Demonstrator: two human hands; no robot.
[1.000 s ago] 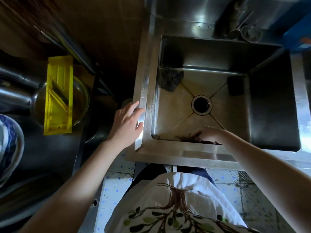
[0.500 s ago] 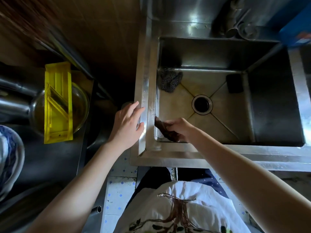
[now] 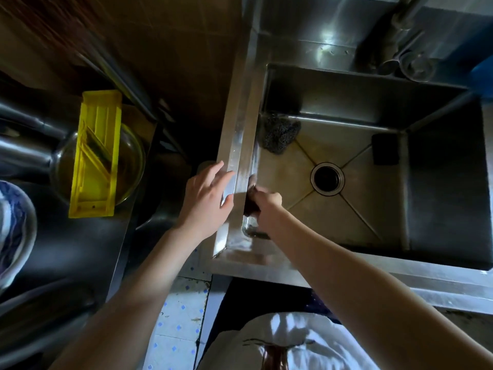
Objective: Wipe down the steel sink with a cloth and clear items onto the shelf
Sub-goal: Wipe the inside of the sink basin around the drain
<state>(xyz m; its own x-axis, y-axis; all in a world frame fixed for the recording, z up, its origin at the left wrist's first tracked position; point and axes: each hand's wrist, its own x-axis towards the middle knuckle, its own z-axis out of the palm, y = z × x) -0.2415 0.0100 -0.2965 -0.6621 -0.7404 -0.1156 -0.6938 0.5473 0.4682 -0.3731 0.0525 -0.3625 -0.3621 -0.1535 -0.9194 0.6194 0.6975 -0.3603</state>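
Note:
The steel sink (image 3: 236,145) fills the right half of the view, its drain (image 3: 327,178) in the middle of the basin floor. My right hand (image 3: 268,209) grips a dark cloth (image 3: 250,201) and presses it against the sink's inner left wall near the front corner. With straight fingers, my left hand (image 3: 206,194) rests on the sink's left rim, just across the wall from the cloth. A grey steel scourer (image 3: 278,133) lies in the basin's back left corner. A dark rectangular sponge (image 3: 385,148) sits on the basin floor towards the back right.
A tap (image 3: 400,36) stands behind the basin. Left of the sink, a yellow plastic slicer (image 3: 94,153) lies across a glass bowl (image 3: 133,166) on a dark counter. A blue-patterned bowl (image 3: 13,231) is at the far left edge.
My right hand has carried the cloth from the basin's front edge leftward to the left wall. My left hand stays on the rim.

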